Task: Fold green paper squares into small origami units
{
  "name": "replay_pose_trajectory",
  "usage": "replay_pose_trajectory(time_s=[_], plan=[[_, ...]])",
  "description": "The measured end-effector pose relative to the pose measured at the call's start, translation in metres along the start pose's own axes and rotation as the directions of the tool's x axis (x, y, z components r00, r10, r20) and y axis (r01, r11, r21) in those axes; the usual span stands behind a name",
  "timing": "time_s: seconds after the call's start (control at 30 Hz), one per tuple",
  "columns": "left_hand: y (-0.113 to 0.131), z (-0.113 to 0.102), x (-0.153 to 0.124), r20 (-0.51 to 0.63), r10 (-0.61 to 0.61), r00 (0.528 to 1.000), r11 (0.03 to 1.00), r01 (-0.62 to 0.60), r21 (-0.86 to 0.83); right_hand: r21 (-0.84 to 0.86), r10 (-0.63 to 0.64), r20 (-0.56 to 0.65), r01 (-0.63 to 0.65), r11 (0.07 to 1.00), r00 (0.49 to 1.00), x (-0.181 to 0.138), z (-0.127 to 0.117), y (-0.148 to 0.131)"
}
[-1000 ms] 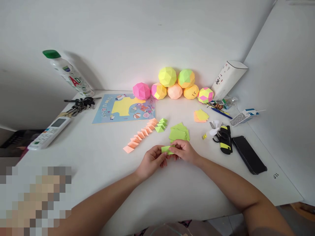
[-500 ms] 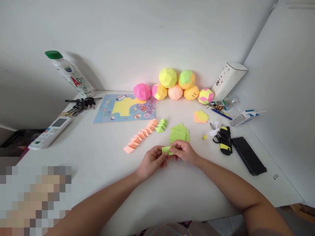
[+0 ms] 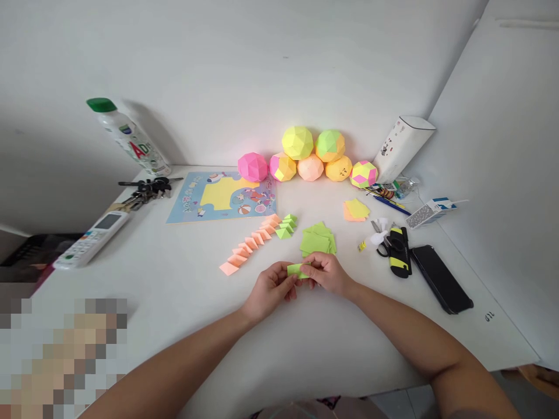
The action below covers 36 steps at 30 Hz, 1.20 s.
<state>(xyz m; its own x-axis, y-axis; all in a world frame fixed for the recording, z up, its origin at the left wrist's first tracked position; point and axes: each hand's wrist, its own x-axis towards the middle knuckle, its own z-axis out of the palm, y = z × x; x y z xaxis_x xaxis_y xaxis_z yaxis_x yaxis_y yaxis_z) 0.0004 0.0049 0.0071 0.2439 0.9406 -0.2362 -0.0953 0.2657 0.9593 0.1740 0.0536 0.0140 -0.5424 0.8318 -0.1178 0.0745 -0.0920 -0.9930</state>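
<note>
work on green paper, partway through. the left hand and the right hand each pinch one end of a green slip above the near part of the bench. the slip looks narrower than a loose sheet and is probably folded; whether its crease is complete cannot be told. done: a long slanting row of folded peach pieces and, just beside its far end, a shorter row of folded green pieces. left: a pile of green sheets, lying flat and apparently unfolded just beyond the right hand. by this evidence the green set is at an early stage, shorter than the peach one, and the held slip has not yet joined its row. at the back, faceted paper balls, seemingly complete, are stacked by the wall; yellow and orange sheets lie flat at right, touched by neither hand.
</note>
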Motion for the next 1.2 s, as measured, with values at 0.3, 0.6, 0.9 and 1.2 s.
replay_pose_trajectory(time_s=[0.3,0.6,0.9,1.2], plan=[[0.0036,0.0026,-0.0002,-0.032,-0.022,0.999,1.000,0.022,0.014,0.010,0.004,-0.016,-0.003,1.000,1.000,-0.0010,-0.0005,0.0042],[0.0010,0.0036,0.0012,-0.051,0.002,0.999,1.000,-0.002,0.001,-0.015,-0.010,-0.011,0.010,1.000,1.000,0.0004,-0.0015,0.0081],[0.0030,0.0054,0.0003,-0.083,0.014,0.996,1.000,-0.015,-0.013,0.015,0.028,0.007,-0.028,0.999,1.000,-0.0006,-0.0028,0.0035],[0.0025,0.0049,0.0004,-0.086,0.012,0.996,1.000,-0.012,-0.003,-0.023,0.023,0.004,-0.022,0.999,1.000,0.0004,-0.0029,0.0069]])
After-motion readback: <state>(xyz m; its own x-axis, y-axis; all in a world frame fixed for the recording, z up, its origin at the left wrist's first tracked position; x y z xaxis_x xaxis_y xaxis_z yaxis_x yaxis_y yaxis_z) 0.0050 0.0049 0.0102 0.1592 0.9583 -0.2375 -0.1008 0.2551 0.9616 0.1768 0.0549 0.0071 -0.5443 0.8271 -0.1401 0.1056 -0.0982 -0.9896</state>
